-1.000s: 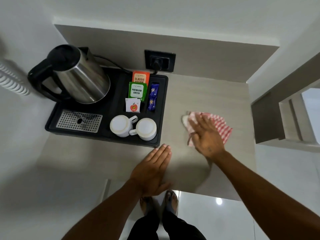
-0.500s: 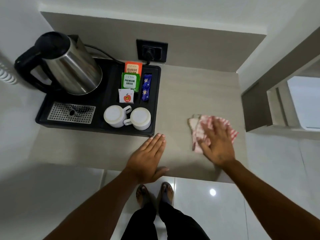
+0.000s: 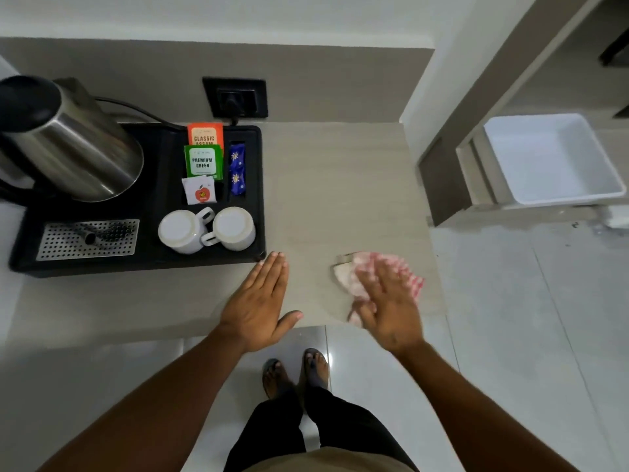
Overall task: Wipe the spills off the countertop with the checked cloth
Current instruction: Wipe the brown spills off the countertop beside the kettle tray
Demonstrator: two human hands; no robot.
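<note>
Beyond the right hand (image 3: 386,310), bare bench (image 3: 333,185) runs clear to the back wall. To its left the flat left hand (image 3: 260,306) blocks the near strip, with the black tray (image 3: 143,264) just beyond it. To its right the bench ends.

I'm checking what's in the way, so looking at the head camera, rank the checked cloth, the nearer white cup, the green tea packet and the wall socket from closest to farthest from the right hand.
1. Checked cloth, under the right hand.
2. White cup, on the tray, to the left.
3. Green tea packet, farther back on the tray.
4. Wall socket, on the back wall.
</note>
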